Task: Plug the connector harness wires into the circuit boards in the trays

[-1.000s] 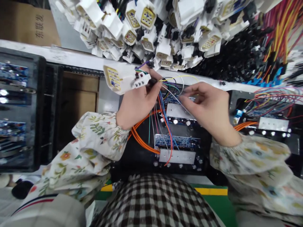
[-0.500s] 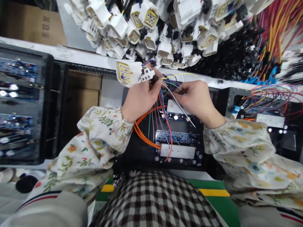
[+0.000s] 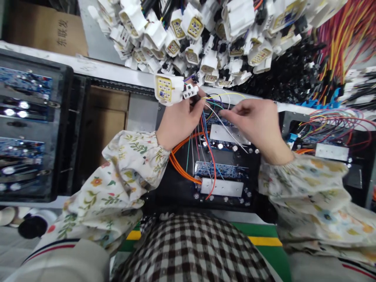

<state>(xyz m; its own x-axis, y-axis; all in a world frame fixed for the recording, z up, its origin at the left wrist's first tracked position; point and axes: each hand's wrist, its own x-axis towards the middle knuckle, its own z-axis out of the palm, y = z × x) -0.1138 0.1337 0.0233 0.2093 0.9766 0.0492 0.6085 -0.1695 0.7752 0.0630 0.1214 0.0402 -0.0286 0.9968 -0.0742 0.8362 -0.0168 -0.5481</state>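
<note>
My left hand (image 3: pixel 180 119) is closed round a bundle of thin coloured wires. A white multi-pin connector (image 3: pixel 169 90) with a yellow face and a smaller white plug (image 3: pixel 190 91) stick out of its grip. Loose wire ends hang below, among them a red wire (image 3: pixel 213 156) and a white wire (image 3: pixel 232 135). To the right, my right hand (image 3: pixel 255 121) has its fingers curled, thumb and forefinger at the green and dark wires; what they pinch is too small to make out. Beneath lies a black case (image 3: pixel 170 192) with blue circuit boards (image 3: pixel 220 169), metal plates (image 3: pixel 221 188) and orange cables (image 3: pixel 179 168).
White connectors (image 3: pixel 192 27) are heaped on the shelf behind, beside red and yellow wires (image 3: pixel 337 43). Another black case (image 3: pixel 66 129) with boards stands at left. At right, a further case holds loose wires (image 3: pixel 337 117). A cardboard box (image 3: pixel 44 29) sits back left.
My right hand has shifted right, away from my left hand, and its fingers have loosened a little. My left hand still grips the wires. The whole view has shifted slightly.
</note>
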